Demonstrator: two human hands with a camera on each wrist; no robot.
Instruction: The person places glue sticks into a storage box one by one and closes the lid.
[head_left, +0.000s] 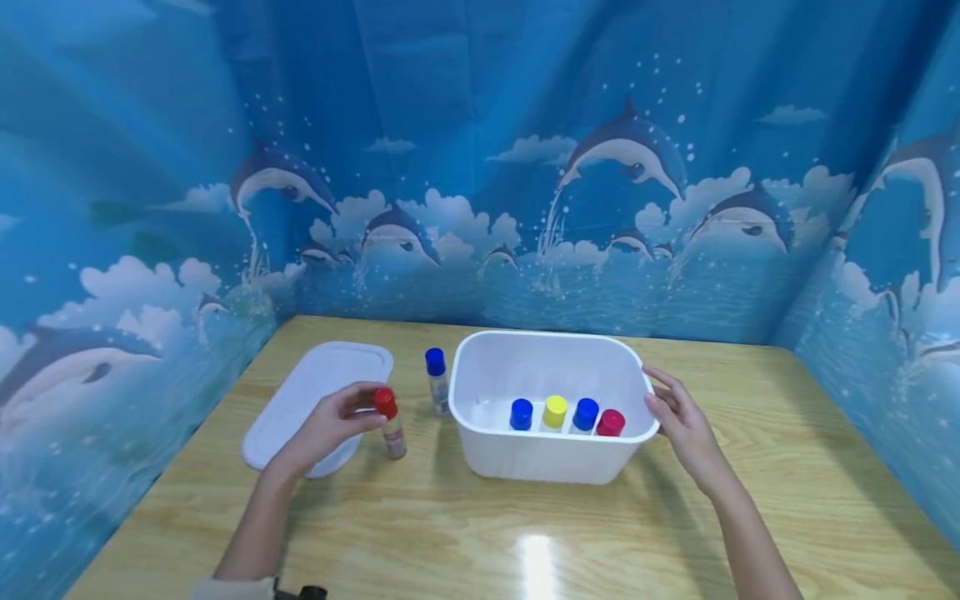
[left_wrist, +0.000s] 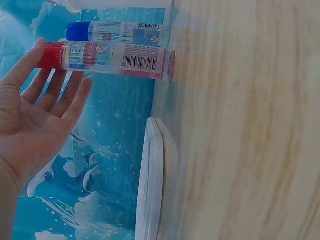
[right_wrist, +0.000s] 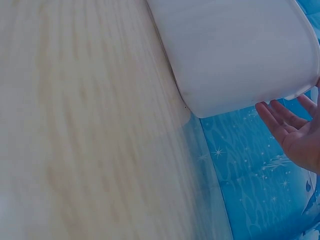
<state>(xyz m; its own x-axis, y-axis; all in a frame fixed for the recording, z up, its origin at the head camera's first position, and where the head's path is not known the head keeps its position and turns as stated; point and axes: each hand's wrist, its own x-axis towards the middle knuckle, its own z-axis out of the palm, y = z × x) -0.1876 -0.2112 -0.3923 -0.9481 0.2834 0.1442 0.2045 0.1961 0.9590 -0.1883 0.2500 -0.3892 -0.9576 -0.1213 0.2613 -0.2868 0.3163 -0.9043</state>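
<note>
Head view high, forward and down — wrist views low, close, sideways — table (head_left: 420,533) common to all three

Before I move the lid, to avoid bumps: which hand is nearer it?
The left hand, close by the lid; the right hand is farther right, across the tub.

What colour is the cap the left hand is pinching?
Red. The cap shows best in the head view, at the left hand's fingertips.

I see the right grip (right_wrist: 297,142), a bare hand cut off at my feed's right edge, its fingertips against the white bin (right_wrist: 240,55); wood-grain tabletop (right_wrist: 100,130) spreads leftward, blue star-printed cloth (right_wrist: 255,190) lower right.
</note>
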